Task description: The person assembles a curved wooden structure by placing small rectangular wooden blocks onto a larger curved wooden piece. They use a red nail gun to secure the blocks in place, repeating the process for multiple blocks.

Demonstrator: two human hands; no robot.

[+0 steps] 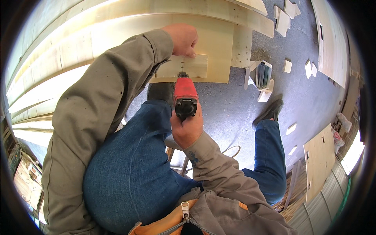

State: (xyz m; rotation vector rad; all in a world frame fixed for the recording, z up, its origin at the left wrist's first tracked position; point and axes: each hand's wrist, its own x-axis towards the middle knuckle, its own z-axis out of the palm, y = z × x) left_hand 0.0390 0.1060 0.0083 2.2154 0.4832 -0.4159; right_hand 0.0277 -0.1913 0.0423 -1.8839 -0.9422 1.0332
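Observation:
My left hand (182, 39) presses a small pale wooden block (187, 66) flat against a large plywood panel (117, 35), fingers curled over the block's top edge. My right hand (187, 127) grips a red and black power tool (185, 96) from behind. The tool's nose touches the lower edge of the block, just below a short row of staples. My left knee in blue jeans sits under my left forearm.
Plywood sheets curve along the left. On the grey floor lie several wood offcuts (287, 65), a small open wooden box (261, 75) and a leaning board (320, 156). My right foot (269, 112) stands on the floor. A hose loop (231, 149) lies near my legs.

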